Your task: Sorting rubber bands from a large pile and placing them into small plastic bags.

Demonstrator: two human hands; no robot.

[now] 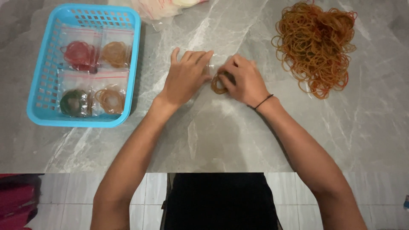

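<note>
Left of the grey, white-veined marble table (221,136), a light blue basket (40,102) holds red, green and tan band bundles; the loose rubber band heap (315,44) is orange-brown.

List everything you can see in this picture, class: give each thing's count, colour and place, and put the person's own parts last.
basket: one, blue plastic, left on the table.
filled bags: four, clear, in the basket; bands inside red, tan, green, tan.
loose rubber bands: one big pile, orange-brown, upper right.
small bundle of bands: one, orange-brown, centre.
clear bag: one, between the hands.
spare bags: a stack, clear, top edge.
table: one, grey marble.
left hand: flat on the clear bag.
right hand: grip on the bundle; black wrist band.
</note>
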